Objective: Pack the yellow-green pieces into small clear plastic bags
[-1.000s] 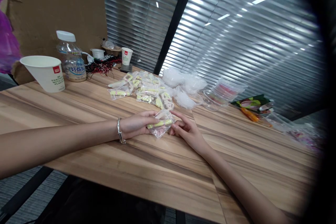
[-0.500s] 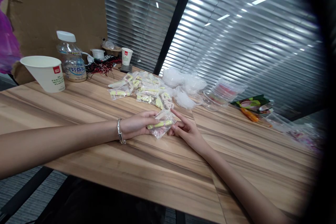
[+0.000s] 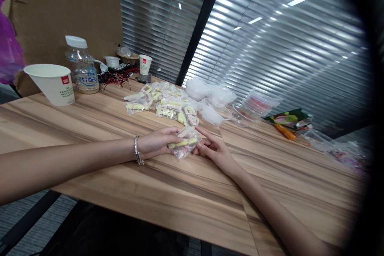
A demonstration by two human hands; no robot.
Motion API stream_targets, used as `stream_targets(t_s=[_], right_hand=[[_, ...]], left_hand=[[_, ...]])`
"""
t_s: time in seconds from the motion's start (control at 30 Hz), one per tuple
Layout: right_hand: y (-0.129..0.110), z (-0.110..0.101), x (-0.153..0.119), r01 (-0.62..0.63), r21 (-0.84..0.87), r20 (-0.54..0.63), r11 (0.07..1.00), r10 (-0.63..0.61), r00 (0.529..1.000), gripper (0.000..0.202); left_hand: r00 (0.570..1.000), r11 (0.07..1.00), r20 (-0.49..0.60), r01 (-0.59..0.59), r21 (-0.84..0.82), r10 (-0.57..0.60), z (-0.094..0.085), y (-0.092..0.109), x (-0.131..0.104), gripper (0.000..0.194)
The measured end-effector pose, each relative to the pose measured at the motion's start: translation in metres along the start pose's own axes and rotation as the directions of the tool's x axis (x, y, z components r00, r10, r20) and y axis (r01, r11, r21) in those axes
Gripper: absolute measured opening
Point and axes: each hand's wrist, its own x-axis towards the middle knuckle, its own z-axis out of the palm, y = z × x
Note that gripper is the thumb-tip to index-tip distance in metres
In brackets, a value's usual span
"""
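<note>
A small clear plastic bag [image 3: 185, 150] with a yellow, strip-like item and something pinkish inside is held just above the table. My left hand [image 3: 157, 143], with a silver bracelet at its wrist, is closed on the bag's left side, thumb on top. At the bag's right edge, my right hand [image 3: 214, 150] has its thumb and curled fingers against the plastic, while its index finger stretches to the top corner. Just beyond both hands lies a pile of similar bagged yellow and whitish pieces [image 3: 168, 102].
Clear plastic bowls [image 3: 210, 94] and stacked lidded containers [image 3: 258, 102] stand behind the pile. To the left are a paper cup [image 3: 52, 86], a drink bottle [image 3: 84, 70] and tangled red-black wires [image 3: 117, 78]. An orange item [image 3: 285, 131] and more plastic bags [image 3: 345, 152] lie right.
Almost nothing differs. Both hands keep their hold, and the bag has shifted only very slightly.
</note>
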Motion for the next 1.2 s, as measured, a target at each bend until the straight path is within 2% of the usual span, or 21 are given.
stream_targets(t_s=[0.77, 1.2], right_hand=[[0.01, -0.004, 0.001, 0.038, 0.015, -0.007, 0.999, -0.038, 0.999, 0.026], [0.011, -0.007, 0.0, 0.021, -0.016, 0.016, 1.0, -0.021, 1.0, 0.018]], left_hand=[[1.0, 0.999, -0.007, -0.003, 0.051, 0.003, 0.002, 0.001, -0.003, 0.025], [1.0, 0.991, 0.029, -0.015, 0.136, 0.011, 0.002, 0.001, -0.002, 0.026]])
